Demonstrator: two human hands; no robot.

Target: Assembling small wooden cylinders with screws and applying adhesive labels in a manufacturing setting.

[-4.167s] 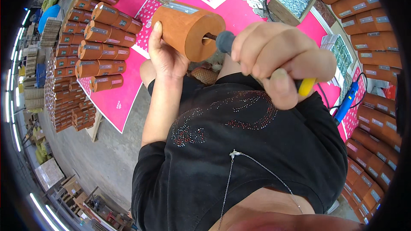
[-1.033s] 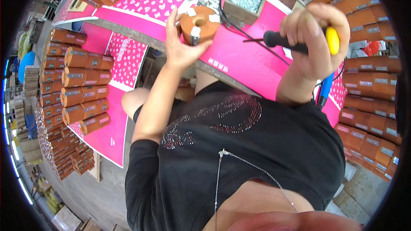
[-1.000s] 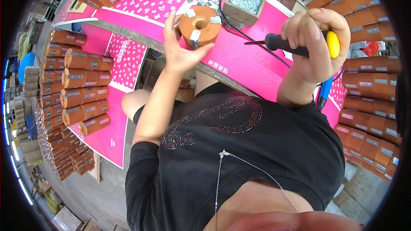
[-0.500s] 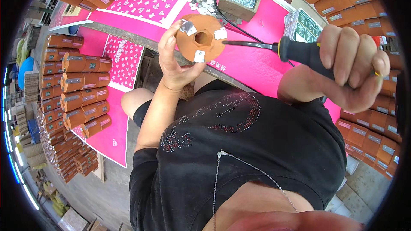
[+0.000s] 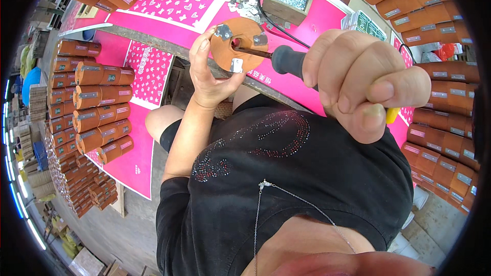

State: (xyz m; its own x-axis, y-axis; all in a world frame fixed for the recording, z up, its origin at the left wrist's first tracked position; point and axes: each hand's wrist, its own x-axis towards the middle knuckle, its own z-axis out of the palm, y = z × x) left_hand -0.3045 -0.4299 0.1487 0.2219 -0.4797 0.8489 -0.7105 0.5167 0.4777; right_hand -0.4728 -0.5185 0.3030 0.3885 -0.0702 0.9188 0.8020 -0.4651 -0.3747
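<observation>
My left hand (image 5: 214, 79) grips a round orange-brown wooden cylinder (image 5: 244, 26) by its edge, its end face turned up toward me. A hole runs through the middle of that face, and small metal plates (image 5: 237, 65) sit around it. In my right hand (image 5: 365, 79), fingers are wrapped round the dark handle of a screwdriver (image 5: 289, 62); a bit of yellow shows at the handle's end. The thin shaft points left across the cylinder's face, its tip at the central hole. How deep the tip goes I cannot tell.
Beyond the cylinder lie loose metal plates (image 5: 245, 1) on a pink patterned table cover (image 5: 169, 7). A wooden box (image 5: 286, 15) of screws stands beside them, a black cable (image 5: 279, 26) running past. Stacked cylinders (image 5: 105, 96) rise at left, more (image 5: 442, 122) at right.
My right hand has moved left and closer with the screwdriver, whose tip went from the cylinder's right edge to its central hole. The cylinder has tilted slightly in my left hand.
</observation>
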